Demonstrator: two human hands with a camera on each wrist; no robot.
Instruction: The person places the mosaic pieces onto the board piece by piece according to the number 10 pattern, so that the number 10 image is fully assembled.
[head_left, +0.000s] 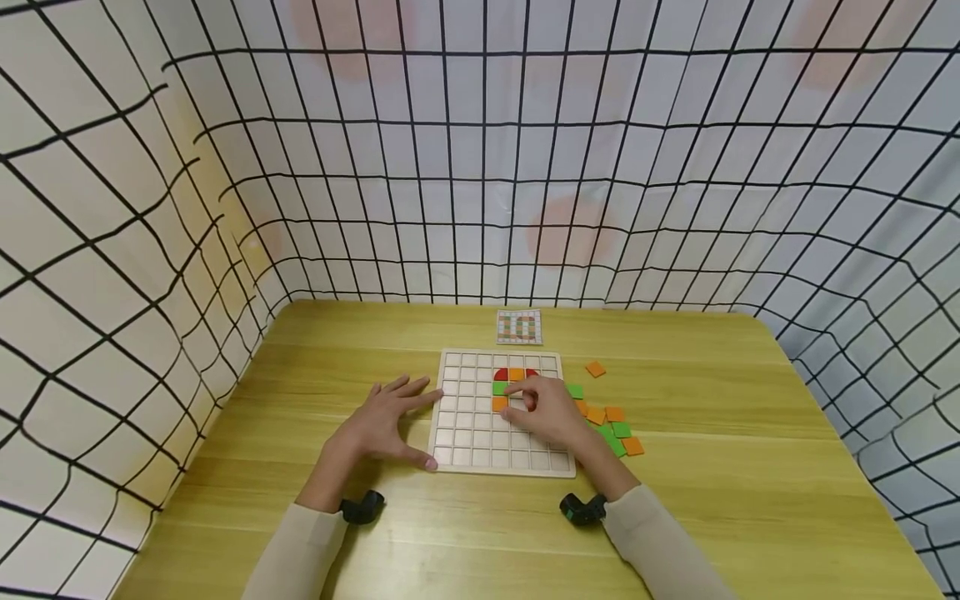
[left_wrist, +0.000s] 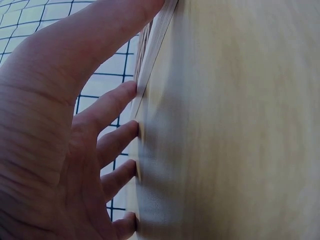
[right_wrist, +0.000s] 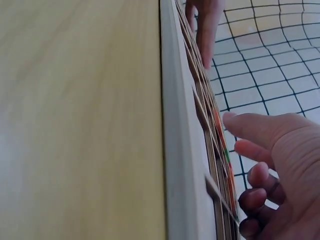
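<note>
the left hand (head_left: 386, 421) is spreading wide at the board's left side, its thumb resting at the near left corner and its forefinger touching the left edge, while its other fingers are reaching over the wooden table (head_left: 750, 500). the right hand (head_left: 551, 408) is hovering low over the pale gridded board (head_left: 465, 417), thumb and forefinger standing apart with their tips pointing left, the other fingers curling loosely; whether those tips are touching a tile, i cannot tell. the board is lying flat near the middle of the table, and in its far right part a small group of tiles is sitting in the cells: a round-cornered red tile (head_left: 501, 374), an orange tile (head_left: 517, 374) just beside it and another red tile (head_left: 532, 372) partly hiding behind the right hand. below the first red one a green tile (head_left: 500, 388) is lying just beyond the forefinger tip, and a second orange tile (head_left: 500, 404) is lying next to the thumb tip. loose green and orange tiles (head_left: 615, 414) are scattering to the right of the board, some overlapping. a small pattern card (head_left: 519, 327) is lying beyond the far edge, and a black net (head_left: 483, 177) is rising behind the table.
</note>
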